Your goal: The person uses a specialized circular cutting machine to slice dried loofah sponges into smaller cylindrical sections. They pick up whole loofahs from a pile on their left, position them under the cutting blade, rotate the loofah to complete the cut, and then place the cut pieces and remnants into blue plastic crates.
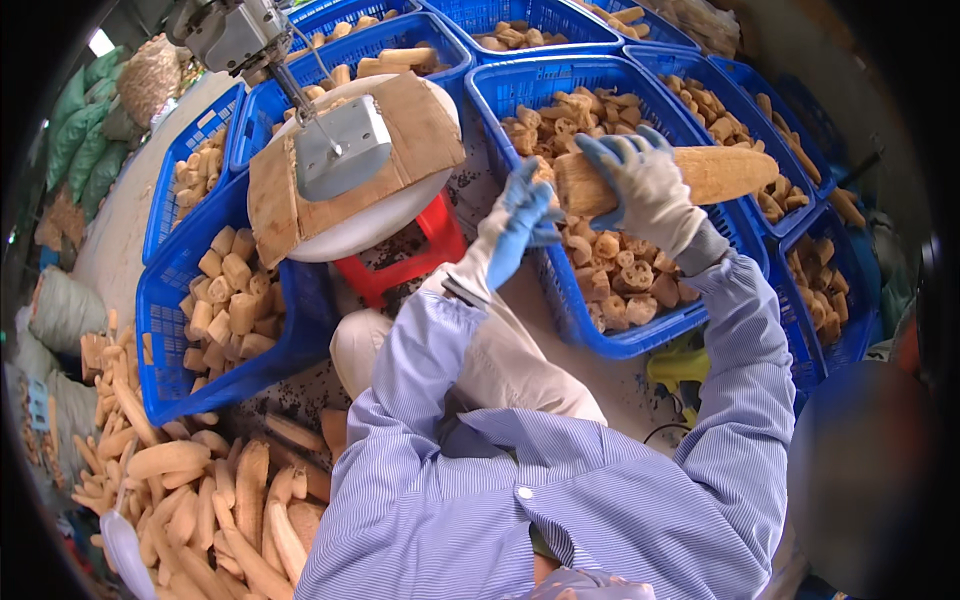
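Observation:
A long dried loofah (725, 172), its cut end toward the left, is gripped from above by my right hand (648, 185) in a white glove with blue fingertips. My left hand (515, 222), gloved the same way, is at that cut end with its fingers drawn together. Whether a small loofah bit is pinched there, I cannot make out. Below both hands stands a blue basket (640, 345) of short loofah ends and offcuts. To the left is a cutting machine with a metal plate (345, 150), set on cardboard (425, 120) over a round white top.
At the left, a blue basket (160, 385) holds short cut loofah pieces (240, 300). Whole loofahs (230, 500) are heaped at lower left. More filled blue baskets line the back and right. A red stool (435, 240) stands under the white top; green sacks (85, 130) lie far left.

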Demonstrator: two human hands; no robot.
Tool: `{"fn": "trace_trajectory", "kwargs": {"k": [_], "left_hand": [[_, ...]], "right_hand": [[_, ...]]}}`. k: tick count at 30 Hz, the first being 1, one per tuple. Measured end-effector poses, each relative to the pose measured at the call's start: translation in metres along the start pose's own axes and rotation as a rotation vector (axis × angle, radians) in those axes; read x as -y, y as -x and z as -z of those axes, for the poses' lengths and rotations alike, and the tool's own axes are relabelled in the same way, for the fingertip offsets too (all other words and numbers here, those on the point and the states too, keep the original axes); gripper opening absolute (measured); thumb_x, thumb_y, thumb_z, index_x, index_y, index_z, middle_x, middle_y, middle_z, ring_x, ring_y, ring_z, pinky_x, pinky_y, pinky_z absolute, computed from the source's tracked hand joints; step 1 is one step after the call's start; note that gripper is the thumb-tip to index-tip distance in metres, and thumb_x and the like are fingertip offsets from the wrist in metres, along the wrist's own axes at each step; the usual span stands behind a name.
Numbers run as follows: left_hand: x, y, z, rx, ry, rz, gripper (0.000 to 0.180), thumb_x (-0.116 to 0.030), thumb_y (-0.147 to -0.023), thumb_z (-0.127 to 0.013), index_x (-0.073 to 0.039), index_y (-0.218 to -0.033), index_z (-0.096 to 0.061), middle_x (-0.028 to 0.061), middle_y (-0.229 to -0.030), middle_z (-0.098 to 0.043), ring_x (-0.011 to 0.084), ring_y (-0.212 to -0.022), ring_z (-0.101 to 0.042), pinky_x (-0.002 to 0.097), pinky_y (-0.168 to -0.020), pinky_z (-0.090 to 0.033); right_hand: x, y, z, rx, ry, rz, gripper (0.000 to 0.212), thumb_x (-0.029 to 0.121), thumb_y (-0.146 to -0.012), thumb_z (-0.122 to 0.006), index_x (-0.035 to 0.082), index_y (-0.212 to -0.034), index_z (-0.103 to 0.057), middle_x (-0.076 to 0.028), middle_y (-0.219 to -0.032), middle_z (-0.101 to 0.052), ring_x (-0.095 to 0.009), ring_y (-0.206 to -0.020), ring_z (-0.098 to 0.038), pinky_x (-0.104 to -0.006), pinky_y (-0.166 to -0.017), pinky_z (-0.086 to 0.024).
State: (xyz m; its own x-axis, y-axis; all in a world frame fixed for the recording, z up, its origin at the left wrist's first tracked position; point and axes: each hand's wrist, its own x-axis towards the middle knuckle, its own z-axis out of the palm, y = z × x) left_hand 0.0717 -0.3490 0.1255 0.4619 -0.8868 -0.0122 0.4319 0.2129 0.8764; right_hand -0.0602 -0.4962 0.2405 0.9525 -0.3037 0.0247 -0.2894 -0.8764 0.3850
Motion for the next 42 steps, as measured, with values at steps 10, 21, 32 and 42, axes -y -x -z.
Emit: {"fn": "trace_trajectory", "kwargs": {"k": [10, 21, 32, 42], "left_hand": [[-0.089, 0.067, 0.085, -0.177, -0.376, -0.330, 0.046, -0.011, -0.085, -0.078, -0.003, -0.125, -0.057, 0.0028, -0.110, -0.064, 0.0110, -0.100, -0.061, 0.0248, -0.087, -0.051], [-0.153, 0.094, 0.201, -0.460, -0.616, -0.423, 0.051, -0.012, -0.091, -0.071, -0.007, -0.139, -0.055, 0.0049, -0.134, -0.060, 0.0125, -0.118, -0.056, 0.0259, -0.104, -0.042], [-0.171, 0.077, 0.288, -0.483, -0.525, -0.431, 0.066, -0.007, -0.086, -0.074, -0.007, -0.146, -0.046, 0.0096, -0.142, -0.054, 0.0217, -0.137, -0.044, 0.0315, -0.112, -0.039], [-0.164, 0.084, 0.301, -0.555, -0.543, -0.428, 0.072, -0.006, -0.087, -0.074, -0.013, -0.150, -0.040, 0.0104, -0.143, -0.054, 0.0209, -0.127, -0.053, 0.0303, -0.108, -0.043]], "right_hand": [[0.027, -0.074, -0.012, -0.063, -0.422, 0.170, 0.116, 0.054, -0.057, -0.091, 0.023, -0.153, -0.034, -0.012, -0.139, -0.055, -0.035, -0.132, -0.048, -0.0497, -0.114, -0.034], [0.151, -0.182, 0.009, -0.414, -0.257, 0.165, 0.098, 0.049, -0.066, -0.086, 0.035, -0.150, -0.037, -0.009, -0.140, -0.050, -0.032, -0.134, -0.044, -0.0533, -0.115, -0.029], [0.207, -0.247, -0.012, -0.594, -0.330, 0.207, 0.090, 0.047, -0.067, -0.084, 0.037, -0.146, -0.043, -0.005, -0.146, -0.048, -0.030, -0.135, -0.043, -0.0507, -0.115, -0.027], [0.218, -0.251, -0.007, -0.591, -0.268, 0.225, 0.090, 0.044, -0.066, -0.085, 0.037, -0.146, -0.045, -0.004, -0.142, -0.051, -0.031, -0.131, -0.045, -0.0506, -0.114, -0.028]]}}
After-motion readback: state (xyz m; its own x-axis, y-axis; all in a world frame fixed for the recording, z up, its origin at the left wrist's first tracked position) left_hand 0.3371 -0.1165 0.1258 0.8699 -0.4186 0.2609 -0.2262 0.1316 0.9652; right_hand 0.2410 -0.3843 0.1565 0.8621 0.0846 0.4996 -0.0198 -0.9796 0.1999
